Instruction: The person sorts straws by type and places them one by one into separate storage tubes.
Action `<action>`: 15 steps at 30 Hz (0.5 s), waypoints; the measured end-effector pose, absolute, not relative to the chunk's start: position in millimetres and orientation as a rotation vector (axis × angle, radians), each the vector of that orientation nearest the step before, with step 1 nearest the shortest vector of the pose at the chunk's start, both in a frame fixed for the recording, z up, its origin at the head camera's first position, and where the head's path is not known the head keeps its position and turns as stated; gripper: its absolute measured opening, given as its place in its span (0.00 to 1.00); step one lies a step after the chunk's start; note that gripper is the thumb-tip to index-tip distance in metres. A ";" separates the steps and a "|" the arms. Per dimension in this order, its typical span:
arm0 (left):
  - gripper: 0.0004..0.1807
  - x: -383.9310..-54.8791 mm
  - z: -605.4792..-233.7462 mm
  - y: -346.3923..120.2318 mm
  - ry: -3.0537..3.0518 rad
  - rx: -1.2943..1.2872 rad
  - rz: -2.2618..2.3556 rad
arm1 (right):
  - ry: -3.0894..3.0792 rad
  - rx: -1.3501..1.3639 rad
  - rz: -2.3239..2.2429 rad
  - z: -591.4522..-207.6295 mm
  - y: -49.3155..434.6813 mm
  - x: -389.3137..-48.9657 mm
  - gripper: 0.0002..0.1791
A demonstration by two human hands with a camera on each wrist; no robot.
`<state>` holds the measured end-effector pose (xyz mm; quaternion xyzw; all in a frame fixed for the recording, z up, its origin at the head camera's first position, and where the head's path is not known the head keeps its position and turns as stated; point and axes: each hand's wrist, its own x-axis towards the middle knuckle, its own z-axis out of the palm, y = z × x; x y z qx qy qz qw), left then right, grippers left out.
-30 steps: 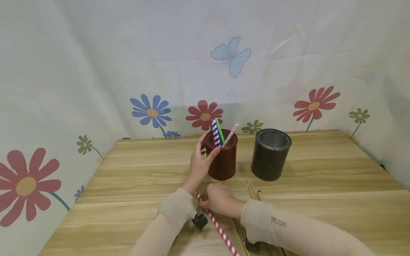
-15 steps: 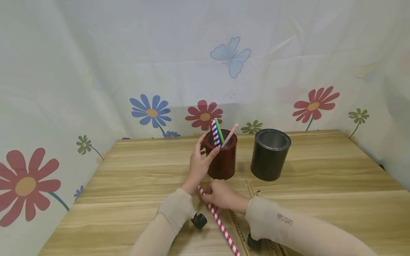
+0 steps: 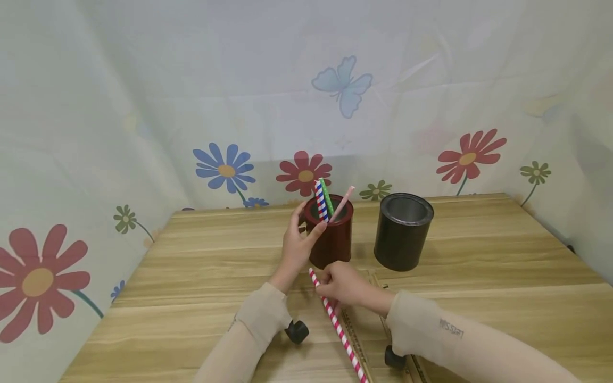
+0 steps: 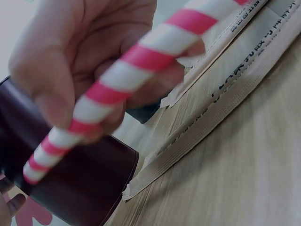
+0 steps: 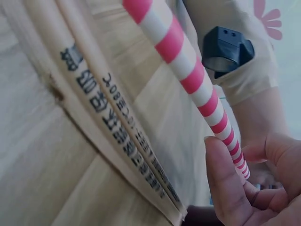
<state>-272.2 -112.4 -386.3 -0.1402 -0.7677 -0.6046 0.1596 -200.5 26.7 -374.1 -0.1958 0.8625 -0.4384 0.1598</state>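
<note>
My left hand (image 3: 296, 244) holds the dark red can (image 3: 335, 246) from its left side, thumb at the near rim. Inside that can lean a red, white and blue striped straw (image 3: 322, 202), a green dotted straw (image 3: 328, 197) and a pale pink straw (image 3: 342, 204). Just in front of it, my right hand (image 3: 347, 285) pinches a pink and white striped paper straw (image 3: 342, 335) near its upper end. In the left wrist view the tip of this straw (image 4: 113, 84) overlaps the can's wall (image 4: 84, 183).
To the right of the red can stands a black can (image 3: 403, 236) with an open top. Several thin straws in printed paper sleeves (image 5: 113, 117) lie on the wooden table (image 3: 201, 276) under the right forearm. A flowered cloth (image 3: 258, 106) hangs behind.
My right hand has moved the pink and white straw up and to the right, bringing its tip closer to the red can's base in the head view. The left hand has stayed on the can.
</note>
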 end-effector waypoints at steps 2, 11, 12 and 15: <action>0.38 -272.2 -386.4 -112.7 -2.191 -0.403 -1.749 | 2.461 -0.569 -1.259 -372.0 32.5 -200.5 0.07; 0.36 -272.9 -387.0 -112.4 -2.206 -0.391 -1.762 | 2.449 -0.651 -1.342 -353.4 54.8 -198.9 0.03; 0.37 -272.9 -387.0 -112.5 -2.207 -0.389 -1.760 | 2.446 -0.653 -1.350 -349.9 56.6 -198.8 0.03; 0.41 -271.9 -386.2 -112.8 -2.205 -0.386 -1.759 | 2.441 -0.678 -1.369 -338.6 62.4 -199.8 0.04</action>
